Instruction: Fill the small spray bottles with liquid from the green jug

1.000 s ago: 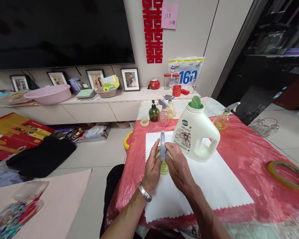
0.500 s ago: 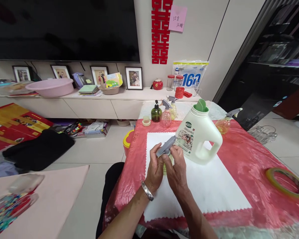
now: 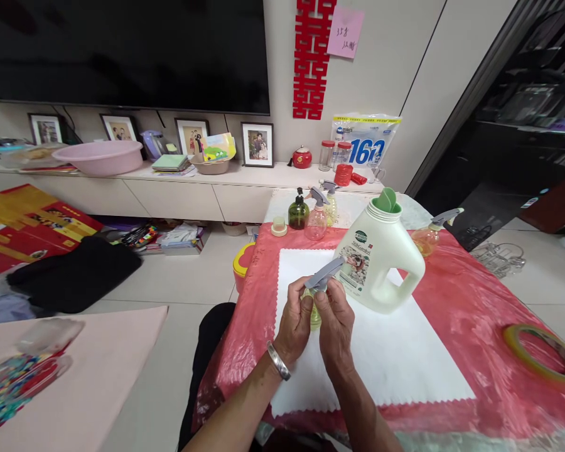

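Note:
Between both hands is a small yellow-green spray bottle (image 3: 315,319) with a grey trigger head (image 3: 324,274). My left hand (image 3: 294,320), with a silver bangle at the wrist, is closed around its left side. On the other side, the fingers of my right hand (image 3: 334,317) grip near the neck, just under the trigger head. The fingers hide much of the bottle. A large pale-green detergent jug (image 3: 379,263) stands right behind my right hand on a white scalloped cloth (image 3: 386,364). In its mouth sits a green funnel-like piece (image 3: 386,199).
Beyond the cloth stand a dark green pump bottle (image 3: 298,213), a pink spray bottle (image 3: 316,223), a yellow spray bottle (image 3: 331,207) and a cream cap (image 3: 279,226). An orange spray bottle (image 3: 427,238) is behind the jug. A tape roll (image 3: 513,339) lies on the red table cover (image 3: 456,295).
The grey trigger head has turned and tilted, its nozzle end now pointing further up and right. Both hands still hold the bottle. The view has shifted slightly.

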Action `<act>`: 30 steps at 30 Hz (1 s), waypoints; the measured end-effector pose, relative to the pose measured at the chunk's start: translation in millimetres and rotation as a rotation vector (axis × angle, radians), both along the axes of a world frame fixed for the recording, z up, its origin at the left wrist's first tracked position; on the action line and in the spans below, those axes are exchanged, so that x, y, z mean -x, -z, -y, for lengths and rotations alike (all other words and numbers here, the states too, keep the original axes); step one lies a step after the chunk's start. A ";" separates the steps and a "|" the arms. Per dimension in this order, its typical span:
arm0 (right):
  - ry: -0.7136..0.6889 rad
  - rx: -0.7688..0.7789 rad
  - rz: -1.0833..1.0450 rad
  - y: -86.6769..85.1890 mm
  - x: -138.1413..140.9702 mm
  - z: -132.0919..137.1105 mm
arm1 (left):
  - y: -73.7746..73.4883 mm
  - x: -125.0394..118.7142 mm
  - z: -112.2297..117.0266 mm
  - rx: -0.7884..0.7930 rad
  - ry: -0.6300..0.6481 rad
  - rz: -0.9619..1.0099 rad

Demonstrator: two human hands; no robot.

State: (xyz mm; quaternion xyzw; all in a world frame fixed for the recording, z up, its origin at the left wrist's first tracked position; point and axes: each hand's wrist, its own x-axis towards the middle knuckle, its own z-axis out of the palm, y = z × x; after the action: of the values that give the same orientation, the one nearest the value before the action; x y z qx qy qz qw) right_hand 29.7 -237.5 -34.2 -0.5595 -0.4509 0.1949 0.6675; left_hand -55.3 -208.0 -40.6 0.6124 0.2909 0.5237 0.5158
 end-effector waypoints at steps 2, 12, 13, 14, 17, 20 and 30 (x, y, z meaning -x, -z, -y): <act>0.025 -0.012 0.003 1.3 0.7 0.8 | 0.0 0.1 0.1 0.008 0.000 -0.005; 0.055 -0.010 0.062 1.9 1.2 0.9 | 0.1 -0.2 -2.4 0.053 0.022 0.000; 0.045 -0.005 0.074 -1.2 0.2 1.5 | 0.6 0.0 -2.4 0.055 0.020 0.001; 0.027 0.001 0.088 -4.9 -1.0 2.3 | 1.1 0.2 -2.3 0.052 0.015 0.002; -0.032 0.017 0.128 -14.9 -4.8 4.9 | 1.8 0.2 -1.7 0.052 0.000 0.002; -0.002 0.034 0.130 -13.0 -6.5 5.7 | 0.7 -0.5 -0.9 0.069 0.007 -0.006; 0.066 0.049 0.005 3.8 3.5 0.7 | 3.0 0.5 -2.4 0.032 -0.021 -0.023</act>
State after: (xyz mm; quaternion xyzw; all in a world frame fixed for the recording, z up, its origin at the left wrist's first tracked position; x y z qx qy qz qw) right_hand 26.3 -238.2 -38.0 -0.5908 -0.4289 0.1824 0.6586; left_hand -55.8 -205.6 -43.6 0.6070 0.3115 0.5172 0.5168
